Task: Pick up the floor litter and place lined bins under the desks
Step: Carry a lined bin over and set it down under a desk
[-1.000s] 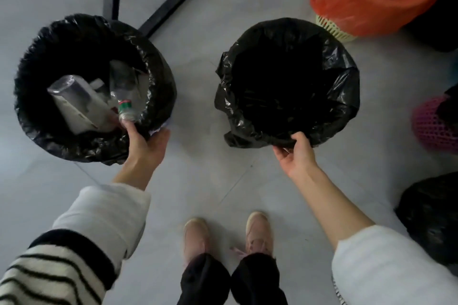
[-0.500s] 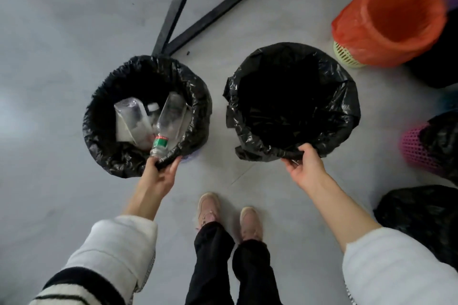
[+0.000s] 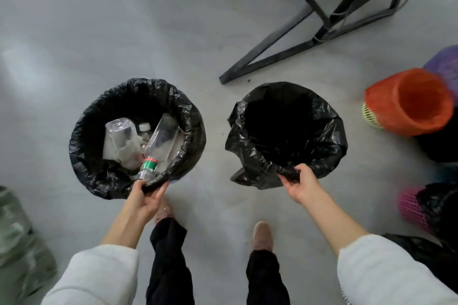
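Two round bins lined with crinkled, glossy black plastic, mouths facing upward, side by side over the grey floor. The left bin holds clear plastic bottles; one bottle with a green-and-red label lies tilted, neck toward the near rim. The left hand is clamped on that near rim, fingers curled over the liner. The right bin shows only a dark interior; the right hand pinches its near rim. Beyond stands a black metal desk frame. At right, an orange-lined bin and a pink mesh basket.
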Action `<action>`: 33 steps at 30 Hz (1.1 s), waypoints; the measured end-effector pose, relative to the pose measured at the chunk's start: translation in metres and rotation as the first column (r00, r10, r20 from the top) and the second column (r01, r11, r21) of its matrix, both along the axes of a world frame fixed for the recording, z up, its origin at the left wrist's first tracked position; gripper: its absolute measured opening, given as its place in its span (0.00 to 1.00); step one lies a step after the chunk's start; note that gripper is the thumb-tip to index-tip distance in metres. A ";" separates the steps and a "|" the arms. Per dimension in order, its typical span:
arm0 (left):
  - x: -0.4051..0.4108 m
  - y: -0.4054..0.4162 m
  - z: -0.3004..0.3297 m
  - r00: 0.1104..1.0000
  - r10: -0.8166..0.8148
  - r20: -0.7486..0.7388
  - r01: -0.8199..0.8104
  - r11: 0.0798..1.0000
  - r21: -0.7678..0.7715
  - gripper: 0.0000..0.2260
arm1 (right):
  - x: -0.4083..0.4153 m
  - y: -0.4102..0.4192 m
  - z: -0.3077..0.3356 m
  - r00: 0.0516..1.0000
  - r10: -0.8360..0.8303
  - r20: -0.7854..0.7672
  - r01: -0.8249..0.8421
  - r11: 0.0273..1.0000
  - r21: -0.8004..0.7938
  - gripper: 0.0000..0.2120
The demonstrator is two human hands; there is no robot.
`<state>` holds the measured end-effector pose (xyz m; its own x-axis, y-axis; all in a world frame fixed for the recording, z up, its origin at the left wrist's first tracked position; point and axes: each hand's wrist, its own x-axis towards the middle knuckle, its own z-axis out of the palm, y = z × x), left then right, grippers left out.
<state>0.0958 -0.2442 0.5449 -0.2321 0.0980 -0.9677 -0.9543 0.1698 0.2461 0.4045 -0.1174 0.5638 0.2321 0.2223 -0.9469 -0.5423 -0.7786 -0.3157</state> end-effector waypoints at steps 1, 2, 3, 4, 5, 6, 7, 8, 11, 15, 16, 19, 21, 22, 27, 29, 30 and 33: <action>-0.019 0.002 0.004 1.000 -0.017 0.007 0.017 1.000 -0.002 0.11 | -0.019 0.005 0.005 1.000 0.006 0.019 -0.006 1.000 -0.003 0.07; -0.047 0.004 0.008 0.999 -0.036 0.014 0.036 0.999 -0.012 0.13 | -0.046 0.010 0.009 0.999 0.019 0.047 -0.018 1.000 -0.009 0.08; -0.075 0.006 0.012 0.999 -0.052 0.016 0.052 0.999 -0.017 0.16 | -0.076 0.014 0.012 0.998 0.020 0.058 -0.019 1.000 -0.015 0.08; -0.089 0.010 0.014 0.998 -0.064 0.013 0.065 0.998 -0.022 0.18 | -0.090 0.016 0.014 0.998 0.014 0.065 -0.013 1.000 -0.013 0.08; -0.116 0.012 0.019 0.997 -0.079 0.008 0.080 0.996 -0.042 0.19 | -0.117 0.019 0.014 0.997 0.019 0.069 -0.018 1.000 -0.020 0.07; -0.138 0.015 0.023 0.995 -0.096 0.007 0.096 0.994 -0.042 0.20 | -0.140 0.024 0.014 0.998 0.018 0.062 -0.016 1.000 -0.020 0.05; -0.157 0.017 0.026 0.992 -0.126 0.005 0.126 0.991 -0.046 0.20 | -0.160 0.027 0.014 0.999 -0.001 0.051 0.002 1.000 -0.022 0.04; -0.176 0.022 0.027 0.989 -0.145 0.004 0.145 0.988 -0.046 0.20 | -0.179 0.032 0.013 0.999 -0.021 0.045 0.022 1.000 -0.021 0.04; -0.225 0.049 0.029 0.979 -0.206 -0.011 0.205 0.977 -0.062 0.20 | -0.226 0.046 0.010 0.998 -0.069 0.009 0.069 0.997 -0.042 0.05; -0.267 0.103 0.016 0.962 -0.274 -0.016 0.272 0.960 -0.062 0.20 | -0.260 0.072 -0.001 0.985 -0.172 0.004 0.172 0.982 -0.078 0.05; -0.272 0.114 0.012 0.958 -0.288 -0.009 0.287 0.957 -0.051 0.20 | -0.264 0.076 -0.005 0.980 -0.197 0.016 0.197 0.977 -0.078 0.06; -0.288 0.168 -0.009 0.927 -0.374 0.018 0.374 0.926 -0.045 0.20 | -0.277 0.103 -0.029 0.963 -0.266 0.049 0.270 0.959 -0.091 0.09; -0.292 0.201 -0.025 0.905 -0.424 0.030 0.424 0.905 -0.028 0.18 | -0.282 0.123 -0.050 0.959 -0.271 0.079 0.278 0.956 -0.095 0.13; -0.294 0.220 -0.037 0.892 -0.452 0.027 0.452 0.892 -0.005 0.17 | -0.285 0.135 -0.061 0.956 -0.279 0.087 0.287 0.953 -0.100 0.16; -0.300 0.297 -0.097 0.790 -0.613 0.020 0.612 0.790 0.023 0.11 | -0.291 0.187 -0.108 0.929 -0.347 0.127 0.361 0.925 -0.116 0.21; -0.299 0.325 -0.120 0.747 -0.665 0.000 0.665 0.747 0.018 0.09 | -0.294 0.198 -0.117 0.918 -0.366 0.151 0.383 0.918 -0.101 0.21; -0.299 0.339 -0.132 0.731 -0.682 -0.013 0.682 0.731 0.014 0.09 | -0.295 0.201 -0.120 0.922 -0.356 0.150 0.371 0.924 -0.090 0.20; -0.292 0.383 -0.171 0.694 -0.719 -0.044 0.720 0.693 0.037 0.10 | -0.290 0.209 -0.135 0.916 -0.372 0.153 0.387 0.918 -0.084 0.17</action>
<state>-0.1958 0.1392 0.3735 -0.0942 0.2905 -0.9522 -0.5388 0.7894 0.2941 0.1149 0.0915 0.4286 0.4023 -0.0116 -0.9154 -0.7633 -0.5564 -0.3284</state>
